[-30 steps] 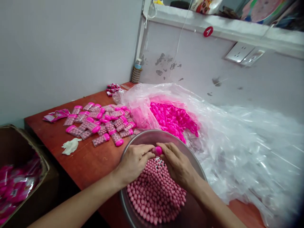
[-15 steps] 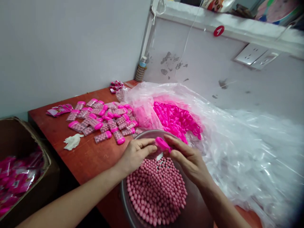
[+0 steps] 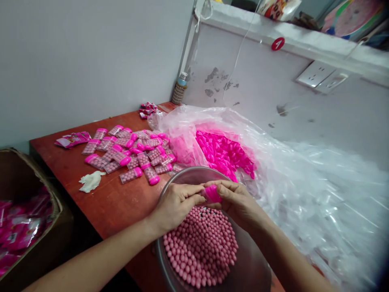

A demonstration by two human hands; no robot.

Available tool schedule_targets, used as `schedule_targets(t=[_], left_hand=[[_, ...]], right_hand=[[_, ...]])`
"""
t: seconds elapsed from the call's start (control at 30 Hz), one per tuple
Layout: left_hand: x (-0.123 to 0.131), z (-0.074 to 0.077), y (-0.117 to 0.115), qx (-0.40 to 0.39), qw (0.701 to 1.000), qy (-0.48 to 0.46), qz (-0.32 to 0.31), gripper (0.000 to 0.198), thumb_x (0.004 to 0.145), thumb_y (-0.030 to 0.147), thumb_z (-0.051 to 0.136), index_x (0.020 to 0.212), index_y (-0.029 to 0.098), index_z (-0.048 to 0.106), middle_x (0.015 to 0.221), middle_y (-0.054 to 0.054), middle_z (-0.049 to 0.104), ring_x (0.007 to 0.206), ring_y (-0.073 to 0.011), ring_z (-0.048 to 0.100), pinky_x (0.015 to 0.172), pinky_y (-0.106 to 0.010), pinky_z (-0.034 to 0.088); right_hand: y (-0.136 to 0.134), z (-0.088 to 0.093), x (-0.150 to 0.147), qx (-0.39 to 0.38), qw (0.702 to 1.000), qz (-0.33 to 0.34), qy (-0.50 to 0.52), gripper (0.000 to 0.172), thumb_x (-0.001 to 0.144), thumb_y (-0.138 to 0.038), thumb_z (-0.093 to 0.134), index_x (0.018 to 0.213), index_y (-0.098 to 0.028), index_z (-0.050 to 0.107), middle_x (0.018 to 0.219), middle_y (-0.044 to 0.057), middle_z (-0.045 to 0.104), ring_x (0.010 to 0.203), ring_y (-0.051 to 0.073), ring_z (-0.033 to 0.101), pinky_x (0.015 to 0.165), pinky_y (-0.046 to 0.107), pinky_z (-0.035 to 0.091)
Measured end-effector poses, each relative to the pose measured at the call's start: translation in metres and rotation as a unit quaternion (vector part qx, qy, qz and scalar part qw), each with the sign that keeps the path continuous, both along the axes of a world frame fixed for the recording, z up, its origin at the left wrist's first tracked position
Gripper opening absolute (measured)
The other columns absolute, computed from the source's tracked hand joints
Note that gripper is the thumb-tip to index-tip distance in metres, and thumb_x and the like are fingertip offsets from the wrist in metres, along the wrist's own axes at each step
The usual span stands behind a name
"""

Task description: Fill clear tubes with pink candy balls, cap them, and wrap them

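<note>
Over a metal bowl [image 3: 253, 263] heaped with round pink candy balls [image 3: 200, 247], both hands meet at one small container. My left hand [image 3: 173, 205] is closed, pinching the clear body of the plastic container [image 3: 206, 196] between thumb and fingers. A bright pink cap [image 3: 214, 194] sits at the container's right end, gripped by the fingers of my right hand [image 3: 241, 200]. Fingers cover most of the clear body, so its contents are hidden. Just behind the bowl, loose pink caps [image 3: 223, 154] spill from an open plastic bag [image 3: 188, 115].
Several capped containers of pink balls [image 3: 146, 156] lie on the red table [image 3: 112, 213]. A crumpled white cloth [image 3: 91, 181] and pink packets [image 3: 73, 140] are farther left. A cardboard box [image 3: 57, 202] of pink packets stands at left; a large clear bag [image 3: 319, 194] covers the right.
The pink cap has turned from slanted to seated against the container's end. My right hand has closed in around it, and both hands have come slightly lower.
</note>
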State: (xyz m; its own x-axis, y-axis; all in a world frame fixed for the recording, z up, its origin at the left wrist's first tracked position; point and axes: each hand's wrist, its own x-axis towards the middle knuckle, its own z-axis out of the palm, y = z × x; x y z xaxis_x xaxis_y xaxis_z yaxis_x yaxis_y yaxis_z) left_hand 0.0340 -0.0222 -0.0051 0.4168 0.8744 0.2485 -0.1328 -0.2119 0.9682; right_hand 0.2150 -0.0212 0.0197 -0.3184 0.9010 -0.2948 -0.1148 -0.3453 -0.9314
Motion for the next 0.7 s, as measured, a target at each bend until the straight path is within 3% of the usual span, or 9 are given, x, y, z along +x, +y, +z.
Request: schedule_targets(t=[0.17,0.3,0.5,0.6,0.63,0.7], left_hand=[[0.0,-0.004,-0.001,0.038,0.998,0.052,0.022,0.021,0.083,0.02,0.054,0.098,0.02,0.07,0.093,-0.003,0.071,0.084,-0.0179,0.065,0.076,-0.024,0.048],[-0.002,-0.009,-0.001,0.063,0.991,0.108,0.044,0.018,0.083,0.018,0.055,0.089,0.018,0.072,0.082,-0.003,0.071,0.074,-0.0163,0.065,0.07,-0.023,0.048],[0.001,-0.008,0.005,0.013,0.992,0.107,0.059,0.024,0.083,0.027,0.055,0.104,0.024,0.067,0.1,0.0,0.069,0.089,-0.0179,0.064,0.08,-0.026,0.05],[-0.009,-0.006,0.021,-0.044,0.977,0.14,0.153,0.032,0.077,0.037,0.062,0.106,0.024,0.065,0.107,0.002,0.067,0.101,-0.0205,0.06,0.092,-0.033,0.047],[-0.014,-0.006,0.031,-0.06,0.962,0.162,0.211,0.036,0.074,0.041,0.063,0.106,0.024,0.065,0.108,0.003,0.066,0.102,-0.0208,0.059,0.094,-0.036,0.046],[-0.025,-0.01,0.056,-0.056,0.953,0.167,0.245,0.047,0.076,0.043,0.061,0.118,0.023,0.056,0.12,0.002,0.059,0.111,-0.0229,0.053,0.1,-0.045,0.037]], right_hand=[[-0.002,0.001,-0.004,-0.043,0.999,-0.007,0.032,0.023,0.066,-0.027,0.075,0.084,-0.016,0.066,0.081,0.004,0.068,0.076,0.018,0.064,0.077,0.036,0.05],[0.003,-0.005,-0.008,-0.039,0.998,-0.015,0.041,0.021,0.062,-0.021,0.077,0.079,-0.015,0.064,0.075,0.002,0.066,0.067,0.013,0.061,0.067,0.026,0.049],[0.003,-0.004,-0.02,0.013,0.999,-0.043,0.019,0.021,0.074,-0.035,0.067,0.088,-0.02,0.063,0.082,0.001,0.063,0.073,0.013,0.061,0.069,0.03,0.051],[-0.008,0.005,-0.013,0.093,0.994,-0.063,-0.019,0.03,0.076,-0.043,0.063,0.098,-0.022,0.062,0.096,0.002,0.061,0.087,0.015,0.06,0.075,0.032,0.051],[-0.014,0.007,-0.005,0.116,0.989,-0.086,-0.031,0.031,0.076,-0.043,0.063,0.099,-0.023,0.061,0.1,0.002,0.061,0.09,0.016,0.059,0.076,0.031,0.051],[-0.03,0.007,0.019,0.151,0.973,-0.166,-0.056,0.029,0.077,-0.043,0.062,0.098,-0.023,0.061,0.102,0.003,0.061,0.089,0.016,0.06,0.075,0.03,0.052]])
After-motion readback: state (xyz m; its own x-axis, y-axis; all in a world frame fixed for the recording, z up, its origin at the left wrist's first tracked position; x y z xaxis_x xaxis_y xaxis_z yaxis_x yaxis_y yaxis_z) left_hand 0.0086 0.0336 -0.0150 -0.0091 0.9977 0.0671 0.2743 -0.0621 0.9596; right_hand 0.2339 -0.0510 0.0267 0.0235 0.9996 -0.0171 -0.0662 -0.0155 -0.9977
